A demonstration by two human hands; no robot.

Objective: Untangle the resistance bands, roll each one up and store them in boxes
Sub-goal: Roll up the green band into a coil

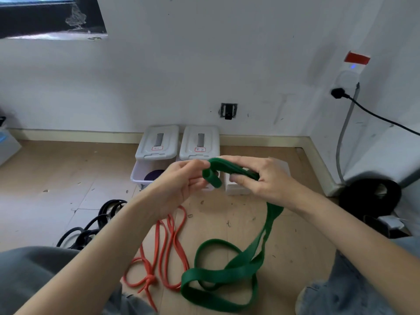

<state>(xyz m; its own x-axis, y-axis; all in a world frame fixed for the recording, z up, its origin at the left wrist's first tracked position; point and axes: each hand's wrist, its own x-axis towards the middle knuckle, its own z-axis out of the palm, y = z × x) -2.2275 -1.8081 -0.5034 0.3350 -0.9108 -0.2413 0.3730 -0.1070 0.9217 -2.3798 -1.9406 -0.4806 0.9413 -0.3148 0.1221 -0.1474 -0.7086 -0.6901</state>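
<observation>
A wooden floor (227, 214) met a white wall, where two white storage boxes (145, 176) sat side by side, their grey lids (156, 142) tipped back against the wall. A rolled purple band (154, 175) lay inside the left box. On the floor nearer the person, a knotted orange band (168, 251) lay in loose loops just left of a green band (227, 271), and a tangled black band (91, 230) lay further left. Both hands were raised in front of the boxes, partly hiding them. The left hand (179, 183) pinched the green band's rolled end with curled fingers (195, 164). The right hand (266, 178) gripped the band just beyond the roll, fingers closed around it, the rest hanging to the floor.
</observation>
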